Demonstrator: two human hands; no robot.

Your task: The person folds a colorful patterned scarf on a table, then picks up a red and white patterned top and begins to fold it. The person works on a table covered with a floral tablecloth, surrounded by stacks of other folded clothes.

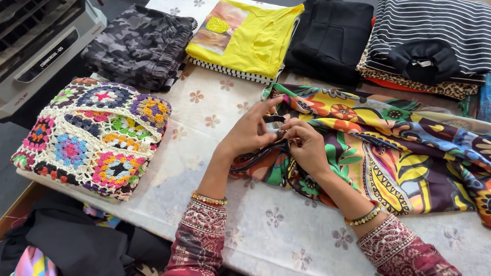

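A bright multicoloured paisley-print garment (413,159) lies spread over the right half of the table. My left hand (252,129) and my right hand (306,144) meet at its left end, both pinching the fabric near a small black strip at the edge. Fingers of both hands are closed on the cloth. Both wrists wear beaded bangles over maroon patterned sleeves.
A folded crochet piece (92,136) lies at the left edge of the floral tablecloth (277,224). At the back lie folded camouflage (139,43), yellow (248,37), black (331,36) and striped (431,24) garments. A grey machine (12,46) stands far left; loose clothes (61,260) pile below.
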